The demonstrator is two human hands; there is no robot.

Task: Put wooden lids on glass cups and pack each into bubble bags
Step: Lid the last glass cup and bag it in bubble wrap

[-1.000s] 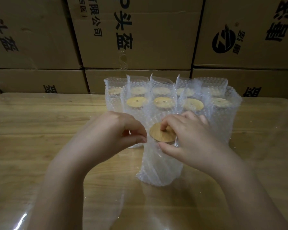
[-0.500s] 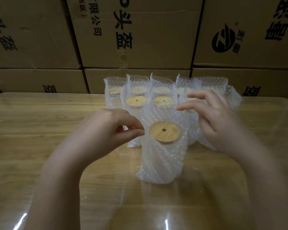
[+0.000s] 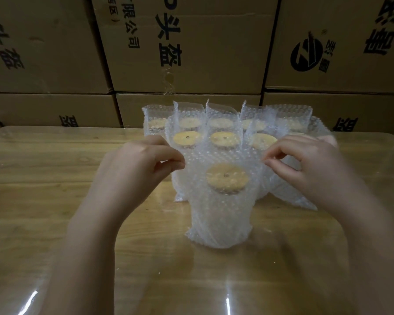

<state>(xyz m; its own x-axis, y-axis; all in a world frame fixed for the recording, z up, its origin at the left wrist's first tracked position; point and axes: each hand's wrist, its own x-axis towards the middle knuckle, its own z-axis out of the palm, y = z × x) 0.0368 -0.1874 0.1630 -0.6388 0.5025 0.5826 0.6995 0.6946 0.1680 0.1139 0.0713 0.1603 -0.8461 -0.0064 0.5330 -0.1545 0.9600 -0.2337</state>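
left hand (image 3: 143, 164): thumb and forefinger pinched on the left top edge of the bubble bag (image 3: 218, 214).
right hand (image 3: 305, 164): same pinch on the right top edge; other fingers loosely curled.
cup: glass hidden by the wrap, stands upright inside the bag on the surface (image 3: 55, 201), front and centre.
wooden lid (image 3: 227, 177): seated on the cup, looks flat, small centre hole visible, sits below the bag mouth.
finished packs (image 3: 223, 130): two rows just behind, bagged with lids on, close to touching the current bag.
step: looks like pulling the bag mouth up and spreading it to finish this pack.
risk 1: uneven pull from the two hands could tip the cup; only the bag holds it.
risk 2: lid seems just resting; a tilt may slide it off inside the bag.
risk 3: right hand works near the back rows; a knuckle bump could topple a neighbour.
risk 4: glossy surface cover, base may skid if tugged sideways.
cardboard boxes (image 3: 191, 46): stacked behind, well clear.
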